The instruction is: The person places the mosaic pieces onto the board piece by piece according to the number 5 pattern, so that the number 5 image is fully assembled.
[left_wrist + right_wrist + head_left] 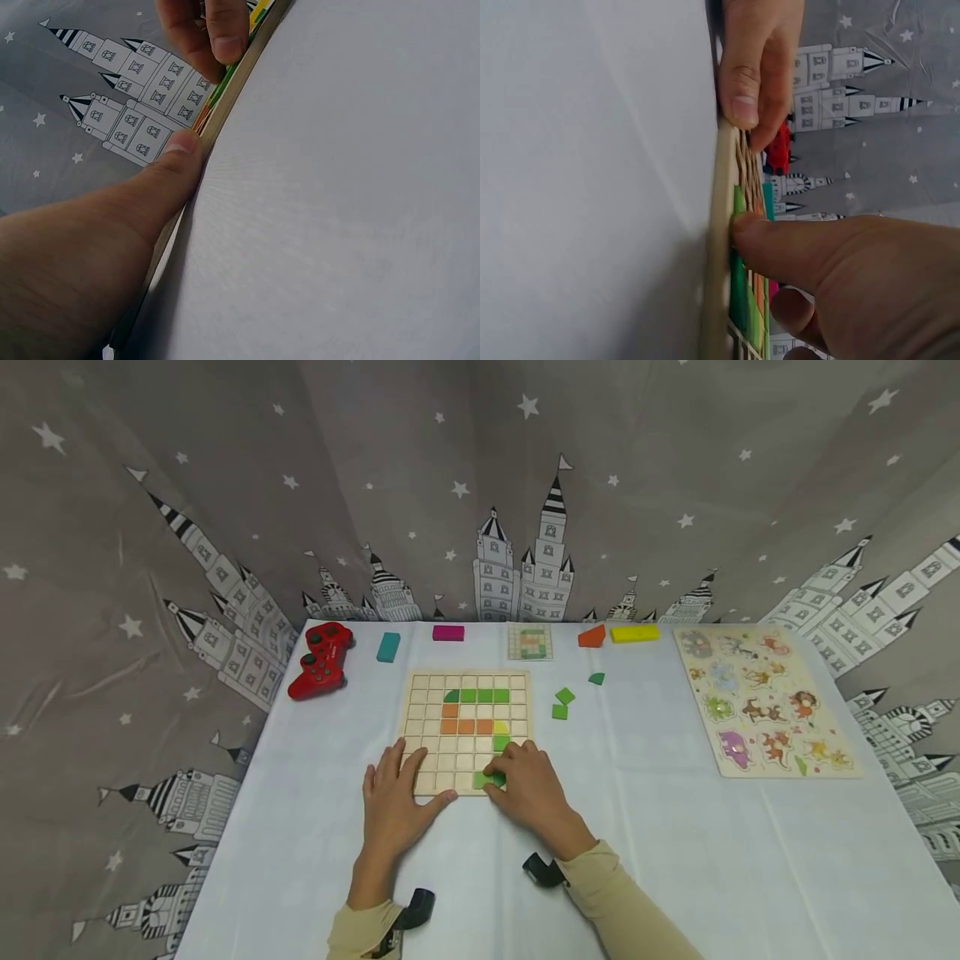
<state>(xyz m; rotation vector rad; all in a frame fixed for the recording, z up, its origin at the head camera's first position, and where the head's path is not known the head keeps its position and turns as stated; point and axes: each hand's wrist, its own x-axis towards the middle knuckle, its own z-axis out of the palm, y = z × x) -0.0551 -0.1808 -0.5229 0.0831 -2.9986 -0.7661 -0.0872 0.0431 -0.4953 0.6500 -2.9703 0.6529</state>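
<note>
A square wooden grid board point(456, 762) lies on the white table. Its upper rows hold a dark green quarter-round tile point(451, 697), a run of light green square tiles point(483, 696), several orange tiles point(467, 727) and a yellow rounded tile point(501, 727). My left hand point(397, 802) rests spread over the board's lower left corner, thumb along the near edge. With thumb and index finger, my right hand point(528, 789) pinches a light green square tile point(480, 781) in the bottom row. Another dark green tile point(499, 779) lies beside it, partly covered by the fingers.
Right of the board lie loose green squares point(560, 712) and a green quarter-round point(596, 678). Behind it are a pattern card point(530, 642) and coloured blocks point(634, 633). A red game controller point(322, 662) lies far left, an animal puzzle board point(765, 702) far right.
</note>
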